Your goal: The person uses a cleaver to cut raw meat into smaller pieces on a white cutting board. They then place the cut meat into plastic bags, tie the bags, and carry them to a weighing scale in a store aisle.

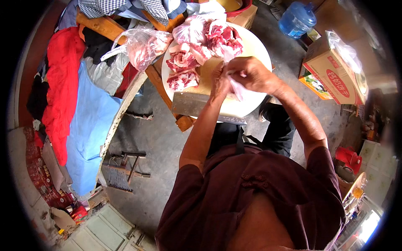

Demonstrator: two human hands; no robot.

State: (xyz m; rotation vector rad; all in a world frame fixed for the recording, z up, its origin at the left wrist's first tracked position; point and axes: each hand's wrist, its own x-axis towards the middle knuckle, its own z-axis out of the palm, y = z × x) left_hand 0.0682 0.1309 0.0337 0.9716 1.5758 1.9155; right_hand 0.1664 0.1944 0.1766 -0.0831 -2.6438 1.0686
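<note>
My left hand (pixel 220 78) and my right hand (pixel 249 73) meet over the round white board (pixel 262 53), both gripping a thin clear plastic bag (pixel 237 88) whose lower part hangs between them. Beyond and left of my hands lie several pieces of raw meat (pixel 183 61). A cleaver (pixel 190 103) rests at the board's near edge, its metal handle pointing right, partly hidden by my left forearm. A bagged piece of meat (pixel 146 51) sits at the board's left, and another filled plastic bag (pixel 191 29) lies at the far side. My fingertips partly hide each other.
Clothes, among them a red garment (pixel 61 91) and a blue cloth (pixel 86 125), cover the left side. A small stool (pixel 124 172) stands on the floor at lower left. To the right are a cardboard box (pixel 333 70) and a blue water jug (pixel 296 20). A red basin (pixel 238 12) stands beyond the board.
</note>
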